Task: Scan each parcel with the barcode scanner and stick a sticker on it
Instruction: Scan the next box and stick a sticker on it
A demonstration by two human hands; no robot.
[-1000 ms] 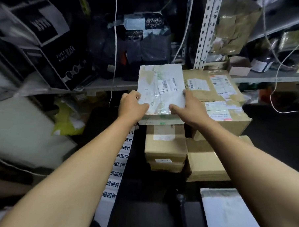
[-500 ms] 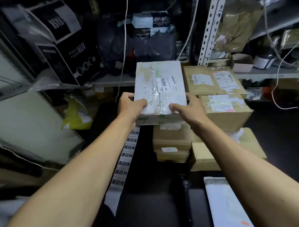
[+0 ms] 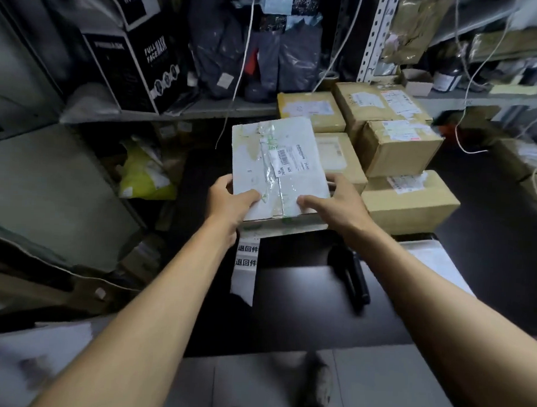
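Holding the white parcel (image 3: 278, 170) from its near end, both hands frame it in the head view, the only view there is; the left hand (image 3: 230, 201) grips the near left corner, thumb laid over the top face and the other fingers hidden beneath; the right hand (image 3: 335, 200) grips the near right corner the same way, thumb on top, fingers curled round the edge; the parcel sits between them, slightly tilted, above the dark table (image 3: 303, 297) and in front of the stack of brown boxes (image 3: 396, 147); whether its underside touches anything I cannot tell; its long axis runs away from the person, and the barcode label (image 3: 286, 159) lies face up near the middle of the top, beyond both thumbs and unobstructed; the barcode scanner (image 3: 354, 278) lies on the table just below and behind the right wrist, its length running roughly the same way as the parcel; the sticker strip (image 3: 246, 260), printed with black characters, lies under the parcel's near left edge, just beside the left wrist; so the right hand is the nearer one to the scanner and the left the nearer one to the stickers; judging from this, the parcel is not yet scanned, and the coming move turns on freeing the right hand while the left keeps the label upward
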